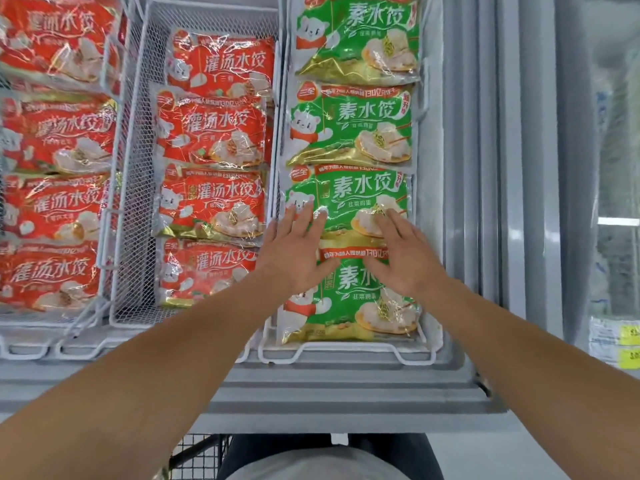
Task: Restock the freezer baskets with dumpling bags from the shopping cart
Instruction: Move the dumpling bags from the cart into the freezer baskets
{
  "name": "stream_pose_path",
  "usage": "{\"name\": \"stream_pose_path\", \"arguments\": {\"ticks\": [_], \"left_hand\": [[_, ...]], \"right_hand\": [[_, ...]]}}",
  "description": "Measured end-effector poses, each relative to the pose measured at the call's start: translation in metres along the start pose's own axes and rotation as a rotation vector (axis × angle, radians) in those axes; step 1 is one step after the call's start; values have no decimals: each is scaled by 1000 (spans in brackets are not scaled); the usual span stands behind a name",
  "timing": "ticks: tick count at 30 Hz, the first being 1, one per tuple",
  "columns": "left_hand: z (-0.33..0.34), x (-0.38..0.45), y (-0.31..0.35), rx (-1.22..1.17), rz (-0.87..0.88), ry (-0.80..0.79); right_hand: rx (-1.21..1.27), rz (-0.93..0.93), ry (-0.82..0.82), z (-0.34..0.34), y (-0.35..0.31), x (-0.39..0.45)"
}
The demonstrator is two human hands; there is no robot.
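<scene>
Two hands lie flat on green dumpling bags in the right freezer basket [346,355]. The left hand [294,251] and right hand [403,258] have straight, spread fingers, grasping nothing, resting on the nearest green bag [349,306] and touching the next green bag [346,202]. Red dumpling bags [211,202] fill the middle basket [131,202].

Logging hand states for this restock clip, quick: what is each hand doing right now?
Left hand: open, fingers straight, pressing flat on the green dumpling bags.
Right hand: open, flat on the same bags.
</scene>
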State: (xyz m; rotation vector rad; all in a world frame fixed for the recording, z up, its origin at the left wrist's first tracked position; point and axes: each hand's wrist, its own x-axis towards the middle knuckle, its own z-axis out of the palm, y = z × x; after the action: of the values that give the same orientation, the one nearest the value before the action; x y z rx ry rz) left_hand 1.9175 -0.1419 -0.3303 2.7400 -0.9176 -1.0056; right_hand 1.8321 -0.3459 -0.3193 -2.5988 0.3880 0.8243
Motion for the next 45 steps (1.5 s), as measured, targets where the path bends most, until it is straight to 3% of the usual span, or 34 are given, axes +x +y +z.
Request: {"name": "stream_pose_path", "arguments": {"ticks": [5, 9, 13, 19, 28, 35, 45], "left_hand": [[-1, 9, 5, 19, 36, -146], [1, 6, -1, 1, 51, -71], [-8, 18, 0, -63, 29, 78], [-16, 44, -5, -70, -38, -62], [-20, 20, -3, -62, -83, 39], [-17, -54, 21, -231, -128, 245], [15, -187, 51, -428, -394, 603]], "right_hand": [[-89, 22, -120, 4, -2, 7], [-88, 28, -108, 6, 0, 3], [-58, 52, 73, -1, -1, 19], [-2, 91, -19, -2, 13, 40], [51, 30, 33, -9, 3, 7], [-23, -118, -25, -5, -10, -48], [-172, -382, -39, -5, -36, -120]]}}
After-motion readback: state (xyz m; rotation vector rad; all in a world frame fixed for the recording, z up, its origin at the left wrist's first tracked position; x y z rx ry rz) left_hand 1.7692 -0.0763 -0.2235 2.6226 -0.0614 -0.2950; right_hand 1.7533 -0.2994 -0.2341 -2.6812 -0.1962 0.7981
